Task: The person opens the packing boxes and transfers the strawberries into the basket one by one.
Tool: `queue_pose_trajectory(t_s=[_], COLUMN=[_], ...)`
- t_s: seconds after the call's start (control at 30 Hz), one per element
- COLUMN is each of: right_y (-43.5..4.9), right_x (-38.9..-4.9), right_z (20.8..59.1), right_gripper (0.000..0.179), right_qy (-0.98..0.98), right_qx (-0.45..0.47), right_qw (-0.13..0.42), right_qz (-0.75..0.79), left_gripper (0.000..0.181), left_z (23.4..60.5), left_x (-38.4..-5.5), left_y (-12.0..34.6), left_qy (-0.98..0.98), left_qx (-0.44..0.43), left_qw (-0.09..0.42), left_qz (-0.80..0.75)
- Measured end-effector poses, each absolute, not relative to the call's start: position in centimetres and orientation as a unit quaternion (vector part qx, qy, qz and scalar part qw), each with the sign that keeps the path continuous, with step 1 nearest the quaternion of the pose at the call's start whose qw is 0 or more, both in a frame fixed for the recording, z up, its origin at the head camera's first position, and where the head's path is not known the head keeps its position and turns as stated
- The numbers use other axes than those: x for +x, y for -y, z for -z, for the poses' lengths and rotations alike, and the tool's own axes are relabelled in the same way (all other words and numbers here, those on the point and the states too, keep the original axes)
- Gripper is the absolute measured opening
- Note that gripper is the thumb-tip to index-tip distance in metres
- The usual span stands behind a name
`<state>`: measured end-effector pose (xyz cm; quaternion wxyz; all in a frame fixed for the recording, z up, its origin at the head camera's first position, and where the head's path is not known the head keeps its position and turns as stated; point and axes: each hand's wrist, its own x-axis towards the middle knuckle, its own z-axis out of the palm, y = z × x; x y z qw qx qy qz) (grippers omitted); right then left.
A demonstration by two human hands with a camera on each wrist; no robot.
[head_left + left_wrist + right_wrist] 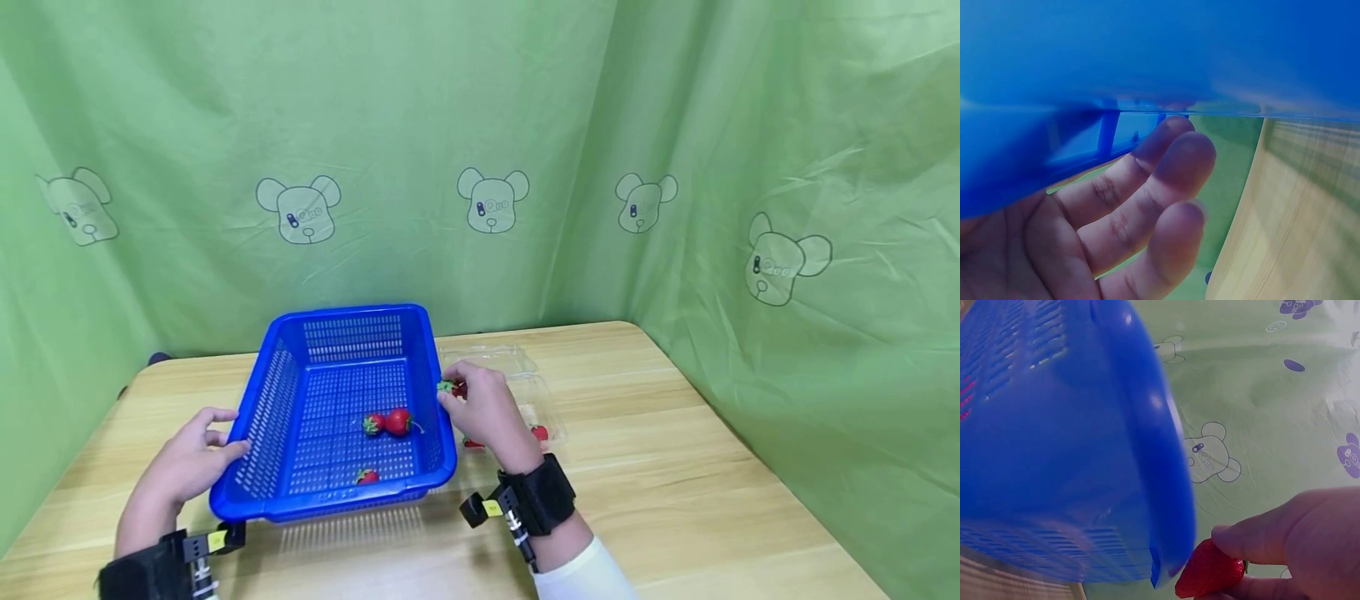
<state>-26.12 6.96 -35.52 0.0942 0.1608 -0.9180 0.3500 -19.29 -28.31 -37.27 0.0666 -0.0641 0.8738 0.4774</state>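
Observation:
A blue perforated plastic basket (352, 388) with a raised rim holds three strawberries, one of them (398, 422) at the middle right of its floor and another (367, 477) by its near wall. My left hand (197, 454) grips the basket's left rim; in the left wrist view, its fingers (1180, 165) curl beneath the blue plastic. Just outside the right rim, my right hand (483, 408) pinches a strawberry (1211, 572) between thumb and fingers. The berry's green leaves show in the head view. The palm of the right hand is hidden there.
Partly behind my right hand lies an open clear plastic box (551, 408) with strawberries (539, 432) in it. Its clear lid (495, 358) extends toward the back. The wooden table (675, 500) meets green curtains (375, 250) at the back and sides.

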Motion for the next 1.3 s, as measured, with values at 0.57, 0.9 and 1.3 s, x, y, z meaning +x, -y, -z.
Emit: queue_pose_trajectory(t_s=[0.57, 0.9, 1.3], right_y=[-5.9, -5.3, -4.6], right_x=[-25.2, -24.7, -24.5], right_z=[35.4, 35.7, 36.1], right_gripper=[0.024, 0.021, 0.022], right_qy=[0.92, 0.911, 0.91], right_qx=[0.188, 0.216, 0.261], right_qw=[0.084, 0.081, 0.088], right_qz=[-0.334, -0.342, -0.31], left_gripper=[0.057, 0.057, 0.057], left_z=[37.4, 37.3, 37.4], left_x=[-19.4, -19.4, -19.4], left_y=[28.4, 28.4, 28.4], left_qy=[-0.874, -0.875, -0.872], left_qx=[-0.065, -0.069, -0.066], left_qw=[0.067, 0.071, 0.07], left_qz=[-0.477, -0.474, -0.48])
